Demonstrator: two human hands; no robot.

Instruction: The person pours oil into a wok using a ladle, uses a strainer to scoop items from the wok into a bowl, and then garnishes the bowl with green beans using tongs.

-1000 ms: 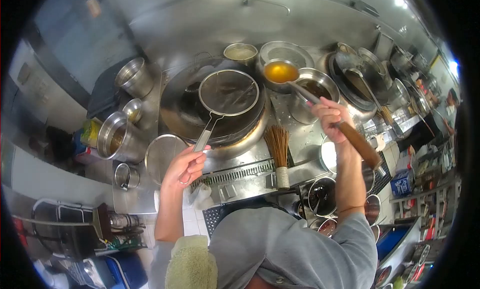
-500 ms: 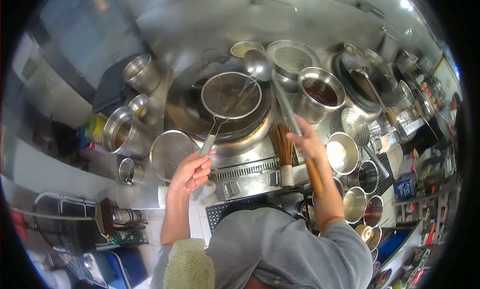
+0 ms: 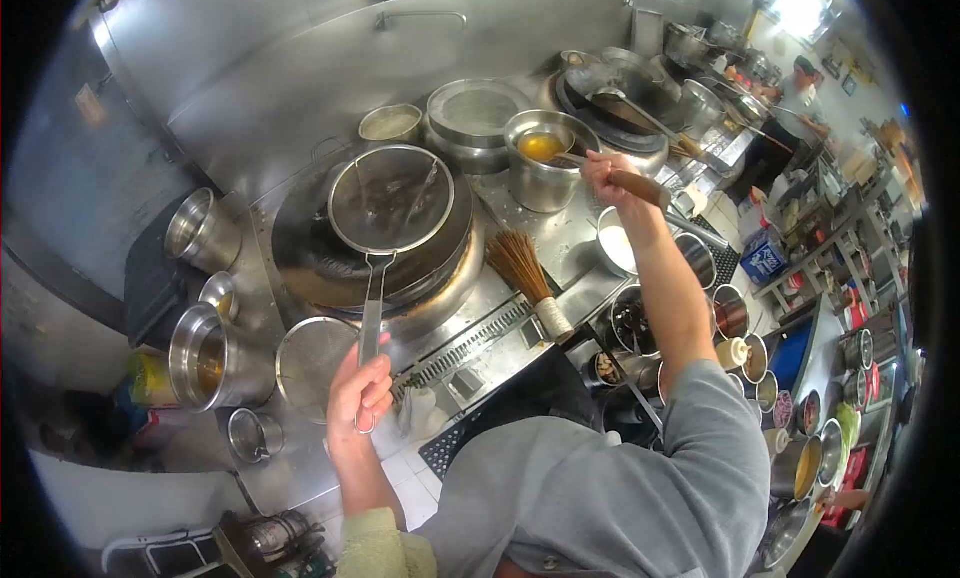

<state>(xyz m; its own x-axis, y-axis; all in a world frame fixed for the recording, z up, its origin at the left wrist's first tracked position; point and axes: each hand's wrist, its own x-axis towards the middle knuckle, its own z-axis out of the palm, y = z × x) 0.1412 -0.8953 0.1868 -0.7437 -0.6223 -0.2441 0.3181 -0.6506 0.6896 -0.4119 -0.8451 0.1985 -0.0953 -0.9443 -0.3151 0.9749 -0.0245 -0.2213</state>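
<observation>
Ladle (image 3: 568,159) holding amber liquid (image 3: 541,148) is at the mouth of the metal pot (image 3: 545,190), the right hand (image 3: 608,180) with its grip closed around the wooden handle; a level bowl would limit spills. The left hand (image 3: 360,393) has its grip clamped on the handle of the strainer (image 3: 390,200), best held steady above the wok (image 3: 298,253). Markings on the blue box (image 3: 763,258) are too small to read.
</observation>
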